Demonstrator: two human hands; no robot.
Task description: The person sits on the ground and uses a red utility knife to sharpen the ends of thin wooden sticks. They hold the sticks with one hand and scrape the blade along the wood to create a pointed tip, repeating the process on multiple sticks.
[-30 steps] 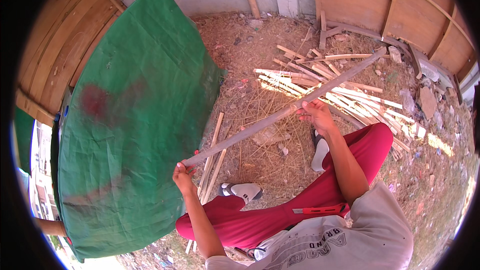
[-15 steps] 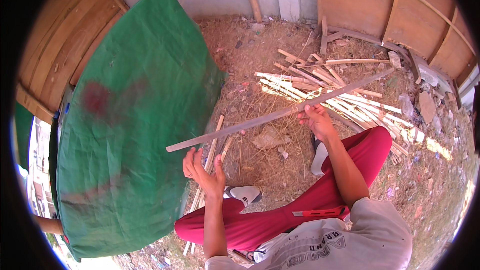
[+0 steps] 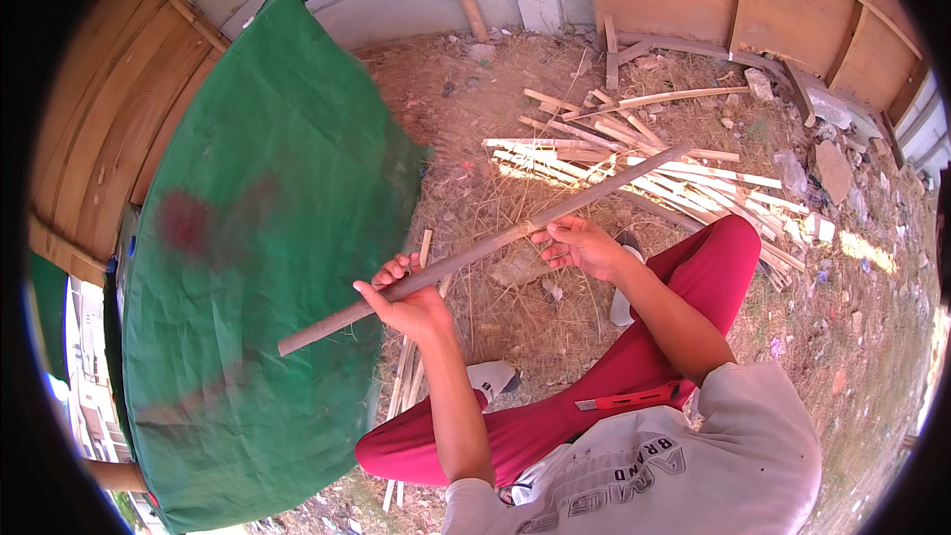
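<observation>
A long, greyish-brown bamboo strip (image 3: pixel 466 256) slants across in front of me, its left end low over the green sheet and its right end above the pile. My left hand (image 3: pixel 411 307) is closed loosely around the strip toward its left end, thumb on the near side and fingertips beyond it. At the strip's middle, beside a paler joint, my right hand (image 3: pixel 582 248) has its thumb and curled fingers against the near edge. On my lap rests a red utility knife (image 3: pixel 629 398).
A heap of pale split bamboo strips (image 3: pixel 614 154) lies ahead to the right. More strips (image 3: pixel 408 376) lie by my left leg. The large green sheet (image 3: pixel 258 238) hangs at my left. Rubble (image 3: pixel 832 173) lines the right wall (image 3: pixel 792 10); dry straw covers the ground.
The bamboo strip has shifted left and toward me, tilting more steeply. My left hand, apart from it earlier, has taken hold. My right hand has moved left and loosened its pinch.
</observation>
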